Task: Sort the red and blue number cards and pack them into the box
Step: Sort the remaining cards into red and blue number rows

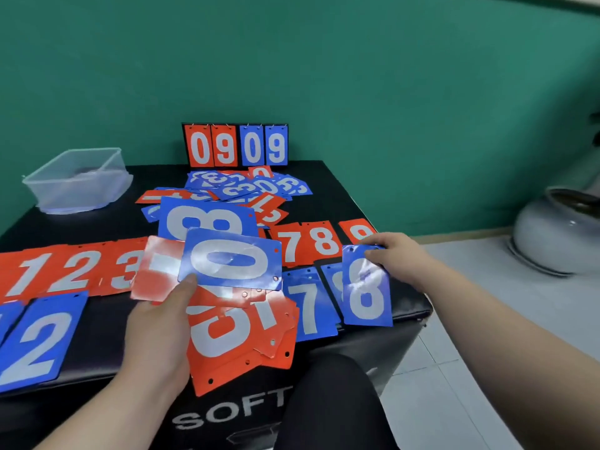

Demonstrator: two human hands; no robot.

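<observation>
My left hand grips a fanned stack of cards above the black surface: a blue 0 card on top, a blue 8 behind it, and red cards below. My right hand pinches the top edge of a blue 8 card at the right edge of the surface. Red cards 1, 2, 3 lie in a row at the left, red 7, 8, 9 at the right. A blue 2 and a blue 7 lie nearer me. The clear plastic box stands at the back left.
A loose pile of mixed cards lies at the back middle before a standing scoreboard reading 0909. The black padded block drops off at the right to a tiled floor with a grey ceramic pot. My dark-clothed knee is near the front.
</observation>
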